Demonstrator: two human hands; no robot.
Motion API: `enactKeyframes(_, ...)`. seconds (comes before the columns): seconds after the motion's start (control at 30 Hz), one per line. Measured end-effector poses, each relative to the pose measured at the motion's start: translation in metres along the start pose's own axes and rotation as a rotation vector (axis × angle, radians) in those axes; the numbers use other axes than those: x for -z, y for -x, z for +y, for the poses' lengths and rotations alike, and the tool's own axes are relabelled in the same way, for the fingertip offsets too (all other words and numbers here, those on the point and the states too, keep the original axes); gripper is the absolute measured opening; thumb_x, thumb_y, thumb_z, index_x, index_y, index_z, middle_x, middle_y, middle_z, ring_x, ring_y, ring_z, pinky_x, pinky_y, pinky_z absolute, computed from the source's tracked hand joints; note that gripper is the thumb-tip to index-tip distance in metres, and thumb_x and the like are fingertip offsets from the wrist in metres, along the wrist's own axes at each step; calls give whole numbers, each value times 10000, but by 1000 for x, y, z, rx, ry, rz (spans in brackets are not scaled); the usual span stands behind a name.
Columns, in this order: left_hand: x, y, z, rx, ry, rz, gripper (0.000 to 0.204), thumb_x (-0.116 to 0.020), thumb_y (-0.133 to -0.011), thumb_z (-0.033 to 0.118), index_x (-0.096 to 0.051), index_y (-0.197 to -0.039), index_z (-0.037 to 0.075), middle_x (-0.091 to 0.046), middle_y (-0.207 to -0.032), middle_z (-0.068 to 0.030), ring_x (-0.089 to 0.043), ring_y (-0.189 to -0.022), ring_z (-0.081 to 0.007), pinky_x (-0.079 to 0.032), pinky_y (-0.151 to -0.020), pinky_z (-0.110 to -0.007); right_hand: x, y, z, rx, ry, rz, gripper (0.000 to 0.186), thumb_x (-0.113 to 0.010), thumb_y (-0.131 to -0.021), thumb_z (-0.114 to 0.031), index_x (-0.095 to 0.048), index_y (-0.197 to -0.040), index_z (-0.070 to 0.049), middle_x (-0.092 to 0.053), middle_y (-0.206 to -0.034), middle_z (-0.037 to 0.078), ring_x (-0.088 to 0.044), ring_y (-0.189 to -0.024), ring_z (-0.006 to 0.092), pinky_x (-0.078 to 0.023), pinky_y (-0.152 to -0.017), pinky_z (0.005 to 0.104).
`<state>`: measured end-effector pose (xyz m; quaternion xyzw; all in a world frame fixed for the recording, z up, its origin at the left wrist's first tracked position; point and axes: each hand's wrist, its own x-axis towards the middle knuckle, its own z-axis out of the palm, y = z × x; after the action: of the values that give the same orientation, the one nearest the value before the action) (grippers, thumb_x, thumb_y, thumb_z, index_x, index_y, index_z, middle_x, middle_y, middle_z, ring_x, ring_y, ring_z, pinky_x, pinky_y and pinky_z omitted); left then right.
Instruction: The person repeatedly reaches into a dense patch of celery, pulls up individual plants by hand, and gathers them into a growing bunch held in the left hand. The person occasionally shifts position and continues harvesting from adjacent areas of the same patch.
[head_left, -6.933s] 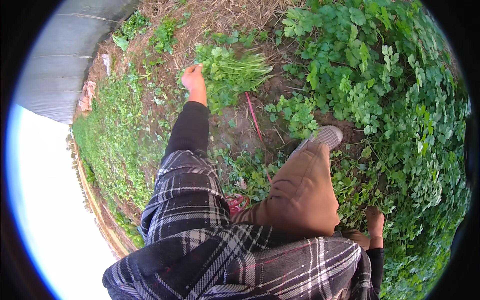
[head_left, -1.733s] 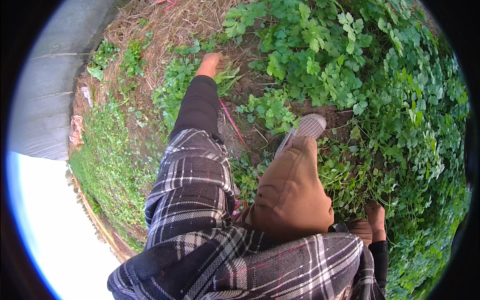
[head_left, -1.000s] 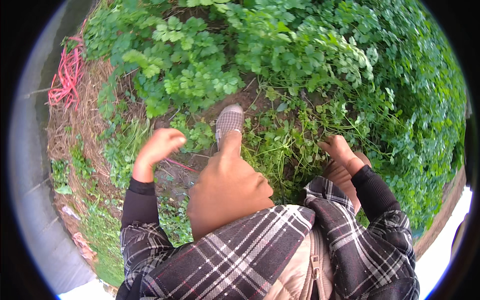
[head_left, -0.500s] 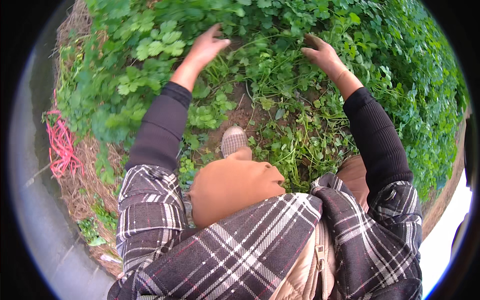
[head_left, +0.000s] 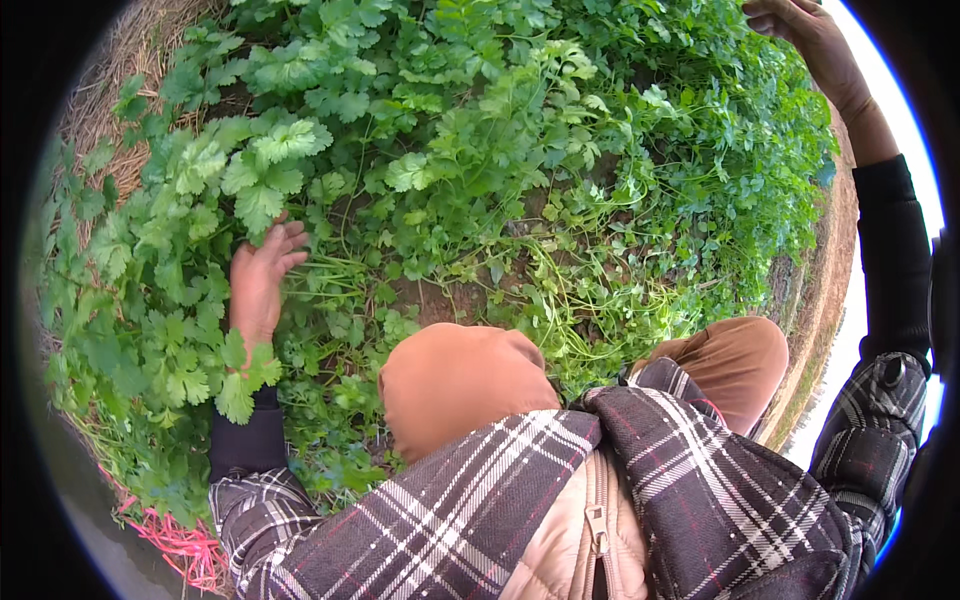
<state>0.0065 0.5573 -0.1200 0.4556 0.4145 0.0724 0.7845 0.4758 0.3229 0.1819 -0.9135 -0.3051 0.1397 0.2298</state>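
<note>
Your left hand [head_left: 258, 285] sits low among the leafy green plants [head_left: 450, 150], on the left side of the bed, palm down with the fingers [head_left: 285, 245] loosely spread and pointing up and to the right, toward the middle of the patch. The fingertips lie against a bundle of thin pale-green stems [head_left: 340, 272] at the base of the plants; the stems run nearly level across the view, left to right, from your fingers toward the bare patch of brown soil [head_left: 430, 300], with their broad lobed leaves spreading above and to the left of the hand. The hand is not closed around anything; it rests open on the stems and leaves, and a few leaves cover the wrist where the dark sleeve [head_left: 245, 440] begins. Your right hand [head_left: 805, 25] is raised far off at the upper right edge of the view, above the outer margin of the greenery and well apart from the left; its fingers are curled loosely and it grasps nothing that you can see. Your bent knees in brown trousers [head_left: 460, 385] are just below the soil patch, and the plaid jacket [head_left: 620, 500] fills the bottom. A tangle of red twine [head_left: 175, 545] lies at the lower left beside the plants.
</note>
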Motion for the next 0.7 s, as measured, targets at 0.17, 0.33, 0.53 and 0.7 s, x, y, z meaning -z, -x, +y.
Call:
enactKeyframes(0.17, 7, -18, 12, 29, 102, 24, 461, -558, -879, 301, -457, -1190, -24, -547, -1105, -160, -535, -1027, -263, -447, -817, -373, 22, 14, 47, -243, -13, -126, 319, -525, -899, -362, -627, -920, -60, -611, -798, 14, -558, -694, 84, -468, -731, 217)
enactKeyframes(0.33, -5, -19, 6, 13, 101, 114, 470, -563, -876, 289, -447, -1180, -50, -546, -1106, -178, -523, -1050, -286, -438, -840, -391, -34, 34, 131, -188, -8, -564, 243, -609, -848, -208, -604, -971, 1, -624, -816, 46, -584, -699, 117, -498, -685, 256)
enactKeyframes(0.53, -97, 12, 36, 76, -246, 39, 326, -568, -858, 242, -562, -1033, -32, -593, -1052, -118, -555, -953, -184, -440, -827, -323, -12, 46, 241, -187, 577, -635, 177, -601, -797, -135, -638, -904, 2, -648, -771, 88, -622, -661, 160, -518, -593, 291)
enactKeyframes(0.7, -222, 30, 96, 57, -402, -452, 220, -619, -791, 158, -609, -937, -6, -598, -973, -60, -553, -918, -134, -441, -825, -285, -19, 13, 277, -368, -100, -812, 318, -581, -826, -227, -606, -1042, 6, -659, -867, 107, -643, -664, 169, -525, -624, 284)
